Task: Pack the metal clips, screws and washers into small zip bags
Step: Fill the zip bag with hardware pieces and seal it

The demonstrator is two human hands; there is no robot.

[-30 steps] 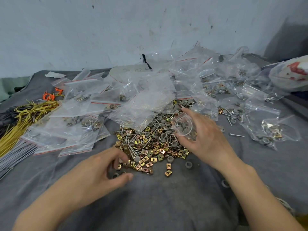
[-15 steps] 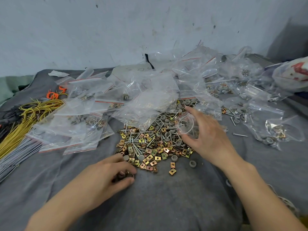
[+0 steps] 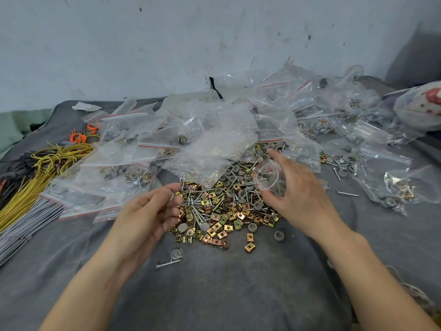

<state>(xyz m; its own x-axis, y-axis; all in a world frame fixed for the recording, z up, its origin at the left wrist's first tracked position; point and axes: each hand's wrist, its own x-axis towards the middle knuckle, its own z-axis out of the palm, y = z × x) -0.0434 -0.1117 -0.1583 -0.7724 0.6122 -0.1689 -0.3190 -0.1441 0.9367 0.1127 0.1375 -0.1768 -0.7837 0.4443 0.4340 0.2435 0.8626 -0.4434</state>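
closest to you: a loose screw (image 3: 167,264) and a stray washer (image 3: 176,253) lie on the grey cloth (image 3: 226,295), just short of the pile.
left hand (image 3: 148,218): your grip is curled, with the fingertips pinching a small grey piece (image 3: 171,197) at the pile's left edge. It's too tiny to tell which part.
right hand (image 3: 300,197): your grip is wrapped round a small zip bag (image 3: 269,179), its mouth facing left and a few screws inside.
pile (image 3: 222,211): gold clips, screws and grey washers all mixed up, lying between your hands.
behind it: filled bags (image 3: 100,185) heaped across the cloth.
far left: yellow wires (image 3: 35,177).
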